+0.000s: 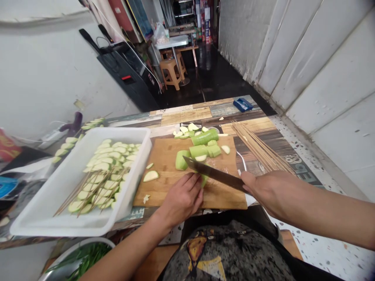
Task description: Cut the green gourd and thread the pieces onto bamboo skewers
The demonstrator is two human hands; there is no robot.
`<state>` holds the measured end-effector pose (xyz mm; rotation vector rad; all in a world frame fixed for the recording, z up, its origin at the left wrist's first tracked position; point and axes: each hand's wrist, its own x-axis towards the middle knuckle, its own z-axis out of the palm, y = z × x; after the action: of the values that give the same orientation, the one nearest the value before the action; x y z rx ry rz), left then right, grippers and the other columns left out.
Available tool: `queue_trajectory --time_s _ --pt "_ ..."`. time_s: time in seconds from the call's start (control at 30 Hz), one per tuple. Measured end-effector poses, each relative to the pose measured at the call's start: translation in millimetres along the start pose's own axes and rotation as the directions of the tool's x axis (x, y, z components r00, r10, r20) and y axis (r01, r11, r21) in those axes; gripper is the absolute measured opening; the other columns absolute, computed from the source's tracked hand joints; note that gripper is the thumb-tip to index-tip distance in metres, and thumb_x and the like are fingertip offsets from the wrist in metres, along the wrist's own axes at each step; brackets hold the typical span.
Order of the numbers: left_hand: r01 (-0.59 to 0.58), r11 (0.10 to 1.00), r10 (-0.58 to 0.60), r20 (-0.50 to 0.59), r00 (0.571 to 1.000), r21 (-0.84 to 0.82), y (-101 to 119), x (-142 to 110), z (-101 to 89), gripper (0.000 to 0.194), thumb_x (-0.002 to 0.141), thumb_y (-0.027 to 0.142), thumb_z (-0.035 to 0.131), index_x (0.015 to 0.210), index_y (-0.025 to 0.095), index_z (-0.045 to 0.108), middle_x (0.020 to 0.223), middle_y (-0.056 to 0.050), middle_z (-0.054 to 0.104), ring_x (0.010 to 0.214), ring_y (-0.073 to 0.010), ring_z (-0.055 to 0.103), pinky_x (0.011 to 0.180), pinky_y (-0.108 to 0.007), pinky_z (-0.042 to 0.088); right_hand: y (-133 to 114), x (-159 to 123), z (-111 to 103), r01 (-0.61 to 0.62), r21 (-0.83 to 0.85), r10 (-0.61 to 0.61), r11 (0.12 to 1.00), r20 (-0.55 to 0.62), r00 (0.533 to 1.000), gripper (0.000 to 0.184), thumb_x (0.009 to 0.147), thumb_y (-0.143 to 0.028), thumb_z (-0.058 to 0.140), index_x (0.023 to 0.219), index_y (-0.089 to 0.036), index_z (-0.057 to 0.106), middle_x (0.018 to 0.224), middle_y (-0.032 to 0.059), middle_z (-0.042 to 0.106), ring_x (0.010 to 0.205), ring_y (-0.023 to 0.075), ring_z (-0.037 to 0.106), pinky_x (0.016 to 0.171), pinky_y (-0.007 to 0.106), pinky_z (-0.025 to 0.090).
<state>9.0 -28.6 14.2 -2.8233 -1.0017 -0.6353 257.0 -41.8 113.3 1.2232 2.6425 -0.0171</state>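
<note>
My right hand (271, 192) grips the handle of a large knife (215, 174), whose blade slants across a wooden cutting board (166, 183). My left hand (183, 199) is curled on the board, fingers pressed on a green vegetable piece (204, 179) under the blade. More pale green chunks (202, 146) and slices lie at the board's far end. One loose slice (150, 176) rests near the board's left edge.
A white tray (55, 203) on the left holds skewered vegetable slices (102, 175). Bare bamboo skewers (259, 146) lie right of the board. A blue box (242, 104) sits at the table's far edge. A bowl of greens (84, 257) is at lower left.
</note>
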Motion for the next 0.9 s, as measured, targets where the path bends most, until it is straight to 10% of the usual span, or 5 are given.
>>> queue_trajectory --time_s 0.37,0.9 --pt "0.026 0.999 -0.026 0.005 1.0 -0.035 -0.4 0.6 -0.7 0.031 0.078 0.017 0.05 0.106 0.006 0.058 0.107 -0.017 0.059 0.104 -0.0248 0.052 0.089 -0.04 0.047 2.3 13.4 11.8 -0.037 0.157 0.01 0.987 0.168 0.986 0.018 0.078 -0.012 0.049 0.095 -0.014 0.048 0.058 0.0025 0.064 0.049 0.0187 0.06 0.04 0.025 0.02" --pt "0.028 0.999 -0.029 -0.031 0.999 -0.028 -0.6 -3.2 2.0 0.029 0.078 0.016 0.051 0.104 0.009 0.058 0.102 -0.015 0.06 0.1 -0.0243 0.051 0.086 -0.04 0.049 -9.2 5.9 2.6 -0.031 0.034 0.028 0.999 0.089 0.996 0.012 0.078 -0.015 0.052 0.09 -0.014 0.049 0.049 -0.0001 0.059 0.042 0.0169 0.056 0.039 0.027 0.014"
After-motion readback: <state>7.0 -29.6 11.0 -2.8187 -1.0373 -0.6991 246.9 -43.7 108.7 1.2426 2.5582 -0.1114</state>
